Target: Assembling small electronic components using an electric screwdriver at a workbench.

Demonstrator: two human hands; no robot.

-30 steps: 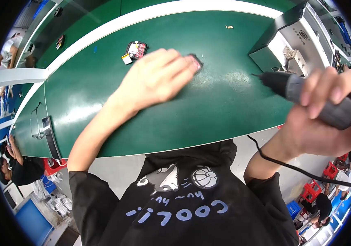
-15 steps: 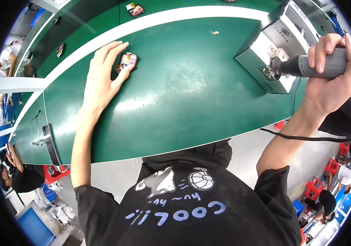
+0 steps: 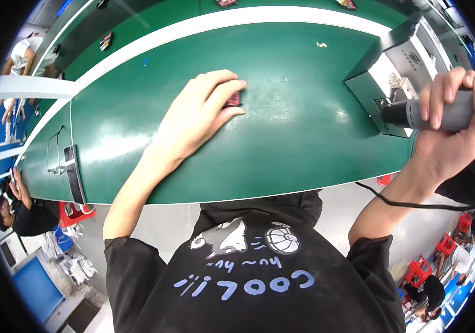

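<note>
My left hand (image 3: 201, 108) is closed round a small red-and-black device (image 3: 233, 99) on the green tabletop. Fingers and thumb cover most of it, so only a red patch shows between them. At the right, my right hand (image 3: 451, 105) grips a grey electric screwdriver (image 3: 456, 111), held nearly level with its dark nose pointing left. That nose is at the front of a grey-and-white box-shaped screw feeder (image 3: 379, 77); the bit's tip is hard to make out there.
A white curved rail (image 3: 237, 16) borders the green table (image 3: 276, 150); beyond it lie several small devices (image 3: 106, 41). Wire-framed glasses (image 3: 56, 161) and a phone (image 3: 74, 175) rest at the left. A black cable (image 3: 393, 203) hangs below my right arm. Other people sit farther off.
My left hand has closed over the small device and shifted it rightward across the table. The screwdriver's nose has dropped lower against the feeder's front. The whole view has shifted a little.
</note>
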